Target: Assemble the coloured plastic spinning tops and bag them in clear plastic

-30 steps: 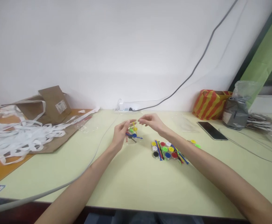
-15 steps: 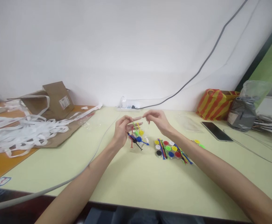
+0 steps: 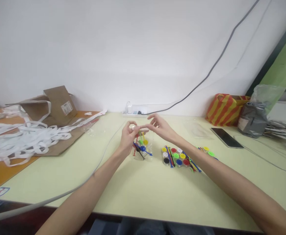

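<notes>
Just in front of the white power strip (image 3: 134, 113), above the pale green table (image 3: 143, 192), the head view shows both bare hands meeting in the air. The left hand (image 3: 128, 138) is closed in a pinch on the top edge of a small clear plastic bag of coloured sticks and discs (image 3: 142, 148), which hangs from its fingers with its bottom at or near the tabletop. The right hand (image 3: 161, 128) is loosely open with its fingers spread, and its fingertips (image 3: 148, 126) touch the left hand's at the bag's top. It grips nothing that can be made out.

Nearer the viewer than the power strip and to its right, a cluster of round multicoloured plastic discs with thin coloured sticks (image 3: 179, 157) lies flat just beside the bag. Farther right of the strip lie a black smartphone (image 3: 227, 137), a red and yellow striped bag (image 3: 225, 109) against the wall, and a grey plastic sack (image 3: 253, 120). Left of the strip, a brown paper bag (image 3: 53, 105) lies behind a heap of white paper strips (image 3: 22, 138). A grey cable (image 3: 103, 153) runs from the strip towards the table's near-left edge.
</notes>
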A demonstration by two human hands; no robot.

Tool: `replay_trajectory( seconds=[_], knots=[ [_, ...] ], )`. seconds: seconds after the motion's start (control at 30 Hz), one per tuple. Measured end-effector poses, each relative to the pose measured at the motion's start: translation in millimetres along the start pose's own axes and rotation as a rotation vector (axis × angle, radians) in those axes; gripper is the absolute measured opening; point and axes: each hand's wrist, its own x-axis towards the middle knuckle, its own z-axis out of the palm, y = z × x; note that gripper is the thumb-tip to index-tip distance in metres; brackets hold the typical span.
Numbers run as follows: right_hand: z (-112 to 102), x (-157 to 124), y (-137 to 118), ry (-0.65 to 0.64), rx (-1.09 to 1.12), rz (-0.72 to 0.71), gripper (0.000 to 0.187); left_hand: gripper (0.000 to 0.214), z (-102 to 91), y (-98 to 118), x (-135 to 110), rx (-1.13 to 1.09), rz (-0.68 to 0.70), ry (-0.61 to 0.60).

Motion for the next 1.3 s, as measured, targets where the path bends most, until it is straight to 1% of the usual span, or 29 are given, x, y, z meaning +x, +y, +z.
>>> replay_trajectory(
  seconds=[0.1,0.13,0.27,0.33,0.43,0.53,0.63,0.77,0.83,0.9,1.03,1.17,1.2,1.3],
  knots=[
    [1.9,0.3,4.8,-0.09,-0.027,0.074,0.019,0.052,1.4,0.6,-2.0,0.045,0.018,0.008],
    [1.4,0.7,6.8,-0.109,-0.016,0.088,0.017,0.053,2.1,0.8,-2.6,0.057,0.02,0.015],
    [-4.0,4.1,15.7,-0.148,0.052,0.157,0.024,0.054,3.8,0.0,-3.0,0.068,0.029,0.043],
    [-8.0,6.2,19.4,-0.182,0.055,0.194,0.024,0.053,3.3,-1.2,-2.1,0.065,0.026,0.052],
    [-14.5,8.0,22.9,-0.213,0.094,0.191,0.023,0.051,0.9,-2.2,-0.7,0.057,0.014,0.064],
    [-20.2,7.8,24.4,-0.218,0.186,0.162,0.032,0.047,-1.8,-1.0,0.3,0.055,-0.005,0.086],
    [-22.3,6.9,24.7,-0.23,0.212,0.169,0.036,0.046,-3.1,0.4,0.9,0.05,-0.031,0.099],
    [-19.4,7.0,22.5,-0.225,0.169,0.183,0.026,0.049,-4.0,0.0,1.3,0.063,-0.065,0.107],
    [-18.1,7.7,20.1,-0.201,0.146,0.172,0.022,0.051,-5.4,-0.6,1.6,0.083,-0.087,0.113],
    [-18.0,8.5,18.0,-0.173,0.138,0.155,0.021,0.051,-7.1,-1.0,2.0,0.097,-0.105,0.106],
    [-19.1,10.4,18.5,-0.102,0.056,0.102,0.018,0.044,-7.5,-2.0,2.4,0.113,-0.102,0.103],
    [-18.4,11.1,23.2,-0.034,-0.06,0.17,0.01,0.041,-2.8,-5.5,1.2,0.119,-0.095,0.124],
    [-18.3,10.8,24.0,-0.044,-0.049,0.192,0.011,0.041,-1.8,-6.5,0.7,0.116,-0.098,0.132],
    [-19.9,8.2,24.7,-0.126,0.066,0.243,0.014,0.041,-0.8,-7.3,-0.4,0.1,-0.111,0.145]
  ],
)
